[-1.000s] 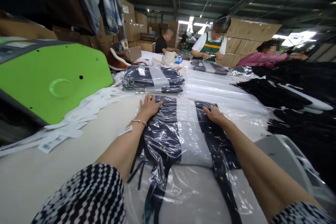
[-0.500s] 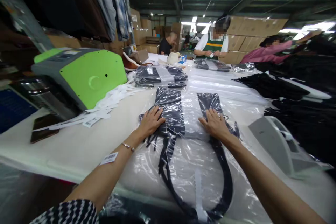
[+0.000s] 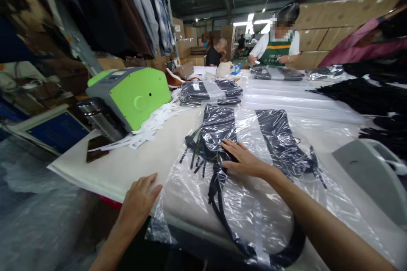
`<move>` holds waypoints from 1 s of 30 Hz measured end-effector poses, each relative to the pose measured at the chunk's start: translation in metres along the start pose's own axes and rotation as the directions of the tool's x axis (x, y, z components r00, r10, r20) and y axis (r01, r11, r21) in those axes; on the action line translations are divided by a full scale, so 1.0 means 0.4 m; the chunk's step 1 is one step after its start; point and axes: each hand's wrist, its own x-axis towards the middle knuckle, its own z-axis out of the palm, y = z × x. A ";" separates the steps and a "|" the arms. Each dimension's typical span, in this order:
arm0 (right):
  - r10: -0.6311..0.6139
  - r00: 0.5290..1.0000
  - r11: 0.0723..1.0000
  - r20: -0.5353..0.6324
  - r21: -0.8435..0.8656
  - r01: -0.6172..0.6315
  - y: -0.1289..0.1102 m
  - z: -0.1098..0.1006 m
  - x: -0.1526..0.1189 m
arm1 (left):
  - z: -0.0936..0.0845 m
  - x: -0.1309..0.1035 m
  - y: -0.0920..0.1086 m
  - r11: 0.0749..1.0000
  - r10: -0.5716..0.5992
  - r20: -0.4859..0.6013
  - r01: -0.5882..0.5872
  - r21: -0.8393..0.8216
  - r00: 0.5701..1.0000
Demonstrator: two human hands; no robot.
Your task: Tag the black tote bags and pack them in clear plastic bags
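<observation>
A black bag (image 3: 276, 135) with a white band across its middle lies flat inside a clear plastic bag (image 3: 187, 194) on the pale table. Its long black strap curves toward the table's front edge under the plastic. My right hand (image 3: 243, 160) rests open on the plastic over the bag's lower left part, fingers spread. Off to the left, my left hand (image 3: 140, 199) is open over the front edge of the table, beside the plastic bag's left edge, with nothing in it.
A green and grey machine (image 3: 140, 97), a steel flask (image 3: 100, 120), a phone (image 3: 95, 156) and white labels (image 3: 152, 123) are at the left. Wrapped bags (image 3: 210, 92) lie behind. A grey dispenser (image 3: 369, 173) stands right. A person in a green apron (image 3: 275, 51) works across the table.
My left hand has left the bag and moved down and left to the table edge. My right hand has slid left across the bag. The view has turned left.
</observation>
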 end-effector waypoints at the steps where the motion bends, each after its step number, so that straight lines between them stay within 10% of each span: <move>1: -0.018 0.999 1.000 0.033 0.022 0.017 0.004 -0.011 -0.003 | -0.008 -0.024 0.011 0.999 -0.028 -0.003 0.027 -0.040 1.000; 12: -0.004 0.987 1.000 -0.159 -0.023 0.001 -0.005 0.061 -0.001 | 0.014 -0.151 0.040 0.925 -0.263 0.168 0.298 -0.235 0.950; 21: 0.066 0.996 0.986 -0.059 0.158 -0.056 -0.074 -0.039 0.020 | 0.059 -0.200 0.041 0.645 -0.241 0.330 0.405 -0.648 0.913; 30: -0.100 0.986 0.987 -0.131 -0.136 0.082 -0.203 0.145 0.067 | -0.014 -0.226 0.021 0.634 -0.278 0.261 0.381 -0.673 0.924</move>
